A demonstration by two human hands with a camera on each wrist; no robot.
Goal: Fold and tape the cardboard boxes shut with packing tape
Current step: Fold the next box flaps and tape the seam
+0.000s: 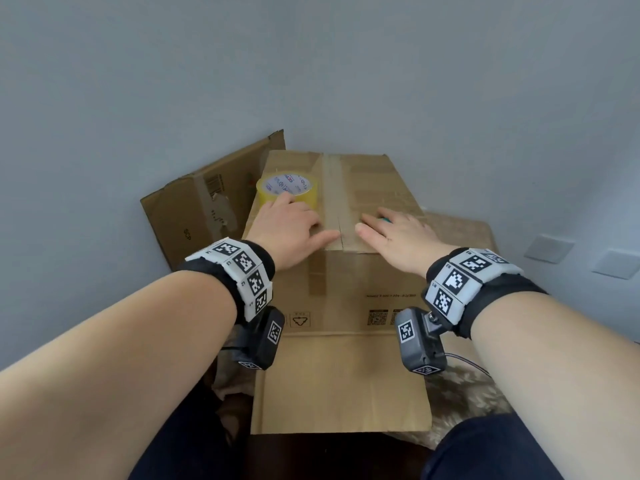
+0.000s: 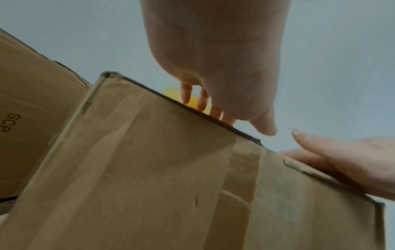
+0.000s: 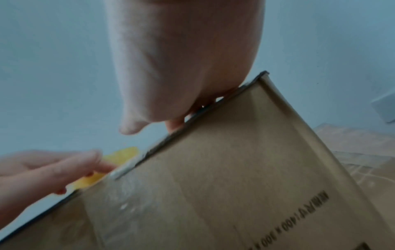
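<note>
Cardboard box (image 1: 346, 202) before me, top flaps folded shut, tape strip (image 1: 330, 188) along centre seam. My left hand (image 1: 287, 226) and right hand (image 1: 394, 233) flat, fingers straight, pressing top either side of seam. Yellow tape roll (image 1: 287, 188) on far left of top. Judge this box nearly done; second box (image 1: 204, 206) far left looks untaped.

Your cardboard box (image 1: 367, 188) is plain brown with black print on its front. The tape roll (image 1: 287, 190) is translucent yellow around a white core with red and blue lettering. Your wristbands (image 1: 242, 271) are black, carrying black-and-white square markers.
</note>
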